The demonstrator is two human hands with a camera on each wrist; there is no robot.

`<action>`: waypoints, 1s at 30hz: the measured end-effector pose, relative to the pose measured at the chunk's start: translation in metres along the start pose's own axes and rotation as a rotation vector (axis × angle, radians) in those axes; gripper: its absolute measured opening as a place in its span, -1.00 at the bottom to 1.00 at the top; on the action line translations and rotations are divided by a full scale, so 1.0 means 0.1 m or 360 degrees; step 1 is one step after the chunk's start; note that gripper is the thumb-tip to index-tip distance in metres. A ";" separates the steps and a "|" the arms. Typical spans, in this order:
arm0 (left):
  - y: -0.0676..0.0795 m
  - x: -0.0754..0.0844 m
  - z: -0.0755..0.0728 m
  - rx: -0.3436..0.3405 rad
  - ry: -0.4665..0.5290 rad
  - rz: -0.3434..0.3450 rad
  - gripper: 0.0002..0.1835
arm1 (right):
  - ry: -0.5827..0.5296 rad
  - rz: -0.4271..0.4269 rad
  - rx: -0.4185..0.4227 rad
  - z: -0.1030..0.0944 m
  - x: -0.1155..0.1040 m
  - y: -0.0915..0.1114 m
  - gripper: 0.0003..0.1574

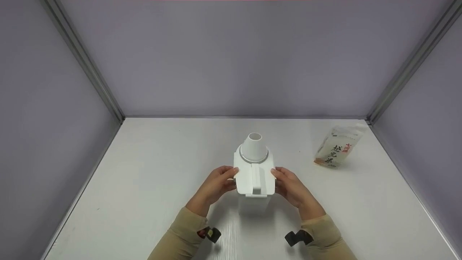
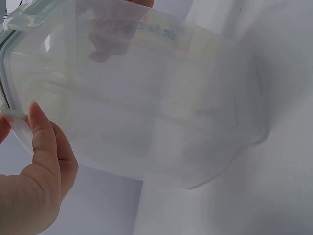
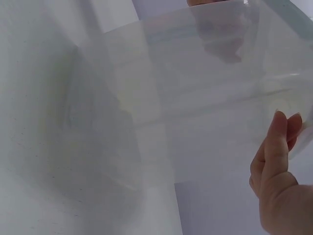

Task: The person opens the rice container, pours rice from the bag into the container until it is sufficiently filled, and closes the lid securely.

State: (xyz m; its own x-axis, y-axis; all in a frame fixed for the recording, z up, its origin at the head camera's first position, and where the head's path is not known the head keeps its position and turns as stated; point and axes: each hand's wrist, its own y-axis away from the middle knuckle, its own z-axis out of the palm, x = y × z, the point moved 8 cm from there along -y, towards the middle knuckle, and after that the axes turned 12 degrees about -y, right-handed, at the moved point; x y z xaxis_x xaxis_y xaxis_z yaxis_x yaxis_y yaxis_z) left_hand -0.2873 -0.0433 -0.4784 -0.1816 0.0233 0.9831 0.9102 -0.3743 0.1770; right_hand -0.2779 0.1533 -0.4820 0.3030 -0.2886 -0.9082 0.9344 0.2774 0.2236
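A translucent plastic storage container [image 1: 254,206] stands in front of me, with a white lid [image 1: 244,178] on top. From the lid's far end rises a white cone-shaped piece [image 1: 253,150] with a round opening. My left hand [image 1: 217,182] grips the lid's left edge, thumb on top and fingers at the side below. On the opposite edge my right hand [image 1: 293,188] holds the lid the same way. Both wrist views look through the container's clear wall [image 2: 146,107], where the fingers of the far hand show blurred behind it.
A plastic bag of rice [image 1: 337,148] with dark and red printed characters sits at the back right of the white table [image 1: 151,162]. Grey panels [image 1: 231,61] enclose the table at the back and both sides.
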 end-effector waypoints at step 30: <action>0.08 -0.02 0.02 -0.0003 -0.0034 -0.0025 -0.50 | -0.0073 0.0030 -0.0040 0.03 0.04 0.06 -0.36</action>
State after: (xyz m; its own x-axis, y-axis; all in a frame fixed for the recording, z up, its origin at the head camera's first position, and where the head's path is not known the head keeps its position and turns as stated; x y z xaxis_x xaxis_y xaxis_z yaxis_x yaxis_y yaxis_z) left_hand -0.2793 -0.0447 -0.4794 -0.1879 0.0489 0.9810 0.9066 -0.3756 0.1924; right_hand -0.2707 0.1513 -0.4834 0.3296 -0.3248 -0.8865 0.9235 0.3060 0.2313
